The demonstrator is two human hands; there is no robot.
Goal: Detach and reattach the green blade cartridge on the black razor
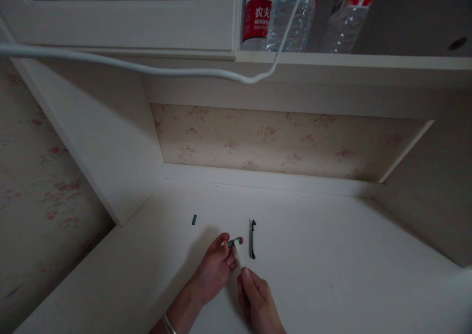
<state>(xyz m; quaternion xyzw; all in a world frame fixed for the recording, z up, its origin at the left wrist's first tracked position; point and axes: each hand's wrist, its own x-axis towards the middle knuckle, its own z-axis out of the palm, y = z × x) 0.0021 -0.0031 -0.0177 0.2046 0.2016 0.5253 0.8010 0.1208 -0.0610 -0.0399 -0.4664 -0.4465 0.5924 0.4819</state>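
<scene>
My right hand [256, 294] grips the lower end of a white razor [239, 256], its fingers closed round the handle. Crosswise at the top of that handle sits a dark and green head with a reddish end. My left hand [217, 265] pinches the left end of this head between thumb and fingers. Just right of the head, a slim black handle [252, 240] lies lengthwise on the white desk, touched by neither hand. Farther left lies a small dark green rectangular piece [194, 219], apart from my left hand. Fine detail on the head is too small to make out.
The white desk [332, 255] is bounded by side panels and a low back ledge [273, 176]. Overhead, a shelf [354, 61] holds several plastic bottles [256, 21]. A white cable [165, 72] hangs across the upper view, below a cabinet door [129, 24].
</scene>
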